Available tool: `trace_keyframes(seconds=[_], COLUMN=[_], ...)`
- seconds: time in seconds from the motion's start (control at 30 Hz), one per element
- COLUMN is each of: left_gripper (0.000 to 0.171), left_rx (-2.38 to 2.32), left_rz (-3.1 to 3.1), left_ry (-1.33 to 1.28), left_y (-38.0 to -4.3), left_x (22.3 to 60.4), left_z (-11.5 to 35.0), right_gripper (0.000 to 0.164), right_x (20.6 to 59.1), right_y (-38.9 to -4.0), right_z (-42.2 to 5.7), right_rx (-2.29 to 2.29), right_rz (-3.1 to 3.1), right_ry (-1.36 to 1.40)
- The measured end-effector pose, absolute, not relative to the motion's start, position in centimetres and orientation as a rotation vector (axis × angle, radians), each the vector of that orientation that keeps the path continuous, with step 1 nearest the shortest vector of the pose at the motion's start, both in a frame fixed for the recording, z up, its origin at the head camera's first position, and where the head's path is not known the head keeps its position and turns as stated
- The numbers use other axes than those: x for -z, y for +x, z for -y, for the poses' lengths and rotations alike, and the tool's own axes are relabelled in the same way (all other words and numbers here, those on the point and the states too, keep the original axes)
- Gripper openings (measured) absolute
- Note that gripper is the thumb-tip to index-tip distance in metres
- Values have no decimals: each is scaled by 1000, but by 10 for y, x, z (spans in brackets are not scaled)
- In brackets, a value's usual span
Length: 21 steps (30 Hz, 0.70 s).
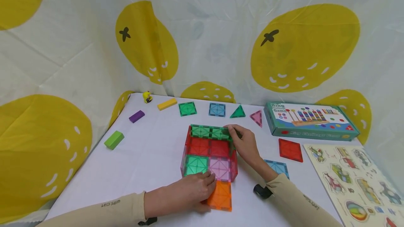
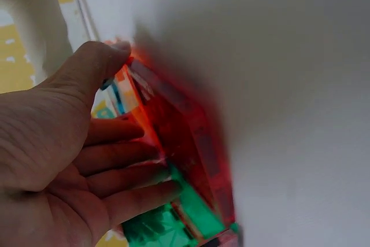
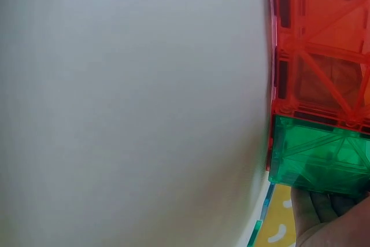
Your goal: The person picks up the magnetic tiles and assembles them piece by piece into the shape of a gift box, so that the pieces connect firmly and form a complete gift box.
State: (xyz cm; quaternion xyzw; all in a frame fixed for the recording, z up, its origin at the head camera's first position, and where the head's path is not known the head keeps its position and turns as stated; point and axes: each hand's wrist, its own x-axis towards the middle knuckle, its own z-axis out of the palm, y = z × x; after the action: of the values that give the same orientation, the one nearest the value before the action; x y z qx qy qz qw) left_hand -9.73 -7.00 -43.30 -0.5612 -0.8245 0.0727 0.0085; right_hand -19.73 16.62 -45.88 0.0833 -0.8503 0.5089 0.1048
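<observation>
A low box of translucent magnetic tiles stands mid-table. Its floor has red tiles at the back, a green floor tile (image 1: 197, 165) and a pink tile (image 1: 220, 168) in front. Red walls (image 1: 186, 152) flank it, and a green wall (image 1: 202, 131) closes the back. An orange tile (image 1: 221, 196) lies flat at the front. My left hand (image 1: 192, 191) rests at the orange tile's left edge, its fingers fairly straight and its fingertips over the pink tile. At the back right corner, my right hand (image 1: 245, 144) pinches a green wall tile (image 3: 318, 154); some fingers are hidden behind it.
Green and blue square tiles (image 1: 217, 109), a green triangle (image 1: 238, 111) and a pink triangle (image 1: 257, 118) lie behind. Right are a red tile (image 1: 290, 150), blue tile (image 1: 277, 167), game box (image 1: 310, 123) and picture board (image 1: 353, 181). Coloured blocks (image 1: 114, 140) and a yellow figure (image 1: 147, 97) sit left.
</observation>
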Motion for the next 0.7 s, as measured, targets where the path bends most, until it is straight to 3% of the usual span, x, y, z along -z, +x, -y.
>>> trace_keyframes(seconds=[0.23, 0.57, 0.7], left_gripper=[23, 10, 13], left_rx=[204, 493, 482], left_rz=[2869, 2985, 2945], left_ry=[-1843, -1830, -1779], left_y=[-111, -123, -127], left_x=[417, 398, 389], left_z=[73, 81, 82], right_gripper=[32, 32, 32], right_x=[460, 459, 459], right_y=[-198, -198, -197], right_z=[-167, -165, -166], right_rx=[-1500, -1506, -1503], right_rz=[2513, 2502, 2502], right_ry=[256, 279, 277])
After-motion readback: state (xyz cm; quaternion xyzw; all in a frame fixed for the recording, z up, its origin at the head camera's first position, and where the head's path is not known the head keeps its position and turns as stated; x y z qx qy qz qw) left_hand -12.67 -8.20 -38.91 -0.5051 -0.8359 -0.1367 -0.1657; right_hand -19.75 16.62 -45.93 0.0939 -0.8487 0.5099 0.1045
